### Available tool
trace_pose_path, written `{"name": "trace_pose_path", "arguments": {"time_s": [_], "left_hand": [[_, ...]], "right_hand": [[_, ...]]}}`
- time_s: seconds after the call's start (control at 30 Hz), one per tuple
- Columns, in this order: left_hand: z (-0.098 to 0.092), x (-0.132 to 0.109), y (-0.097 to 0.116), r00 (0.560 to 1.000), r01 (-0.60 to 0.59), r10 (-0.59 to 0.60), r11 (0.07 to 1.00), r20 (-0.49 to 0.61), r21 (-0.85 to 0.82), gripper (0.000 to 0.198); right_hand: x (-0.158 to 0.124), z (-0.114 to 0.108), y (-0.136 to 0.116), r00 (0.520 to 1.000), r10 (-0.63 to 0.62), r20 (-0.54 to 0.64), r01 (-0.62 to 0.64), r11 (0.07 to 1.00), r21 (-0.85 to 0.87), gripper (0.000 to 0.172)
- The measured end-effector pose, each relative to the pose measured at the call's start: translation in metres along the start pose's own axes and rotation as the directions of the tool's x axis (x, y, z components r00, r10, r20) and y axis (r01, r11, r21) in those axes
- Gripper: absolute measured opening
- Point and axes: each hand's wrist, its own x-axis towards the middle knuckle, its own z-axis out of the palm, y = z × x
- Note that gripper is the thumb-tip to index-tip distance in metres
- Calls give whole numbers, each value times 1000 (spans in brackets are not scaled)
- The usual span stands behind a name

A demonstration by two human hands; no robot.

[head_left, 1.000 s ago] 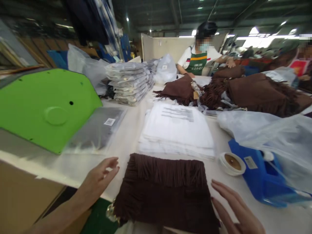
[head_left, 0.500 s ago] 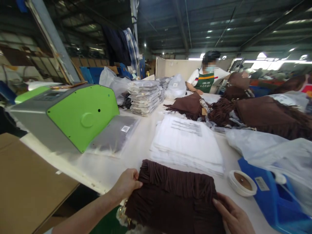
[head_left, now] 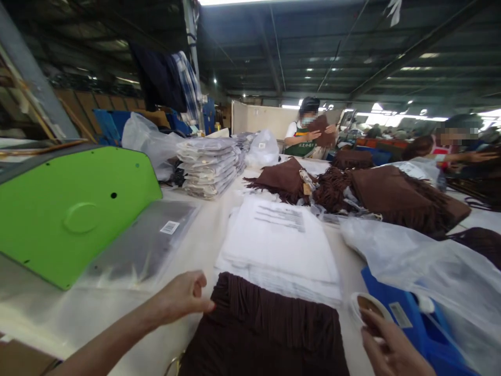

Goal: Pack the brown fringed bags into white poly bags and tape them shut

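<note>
Bench [head_left: 211, 227]: pale top, loaded from near edge to far edge. Co-worker [head_left: 299, 141] at far edge, both hands on a brown pc. Machine w/ green side panel [head_left: 86, 209] on L part, toward near edge. Brown fringed pile [head_left: 395, 196] spread over R part, toward far edge. Clear plastic bag [head_left: 422, 250], crumpled, toward R edge, nearer than pile. Folded brown fringed cloth [head_left: 270, 334], item under handling, at near edge, approx. mid-width, fringe laid across its upper side; lower part cut off by frame. White stack [head_left: 277, 235] directly beyond it, dark print on top. Bagged stack [head_left: 209, 167] farther off, L of centre. Grey-clear packet [head_left: 144, 243] lies flat btwn machine and white stack. Blue dispenser [head_left: 403, 313] toward near R corner, partly under clear bag. L hand [head_left: 182, 300] released, thumb and curled fingers parted, thumb tip at cloth's upper L corner (actual contact: cannot tell). R hand [head_left: 385, 342] also released, fingers half bent, just off cloth's R side, partly covering tape roll [head_left: 364, 300]; contact w/ roll n/c. Barcode label [head_left: 169, 227] on packet, face up.
</note>
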Motion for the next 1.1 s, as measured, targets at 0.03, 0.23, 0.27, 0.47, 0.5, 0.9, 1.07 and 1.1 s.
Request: {"name": "trace_pose_path", "arguments": {"time_s": [0.03, 0.23, 0.27, 0.47, 0.5, 0.9, 1.07, 1.1], "left_hand": [[-5, 7, 7, 996, -69, 72, 996, -45, 60, 32], [17, 91, 52, 896, -393, 437, 862, -77, 319, 23], [24, 105, 55, 897, -403, 440, 854, -45, 329, 25], [44, 149, 44, 912, -395, 409, 850, 36, 350, 28], [45, 152, 43, 910, -398, 413, 848, 36, 349, 22], [48, 141, 44, 853, -492, 516, 750, 74, 441, 53], [48, 139, 43, 815, -549, 563, 674, 138, 495, 38], [49, 140, 43, 809, -556, 570, 662, 145, 502, 34]], "right_hand": [[13, 0, -8, 999, -38, -25, 37, 999, -24, 35], [105, 58, -69, 887, -272, 372, 370, 901, -224, 26], [119, 70, -71, 878, -251, 407, 371, 895, -249, 27], [159, 104, -44, 859, -149, 490, 305, 918, -255, 14], [160, 104, -42, 853, -158, 498, 314, 917, -247, 8], [160, 102, -46, 838, -224, 497, 387, 886, -254, 12], [150, 82, -46, 777, -291, 559, 452, 875, -174, 33], [145, 79, -45, 757, -335, 561, 503, 846, -175, 36]]}}
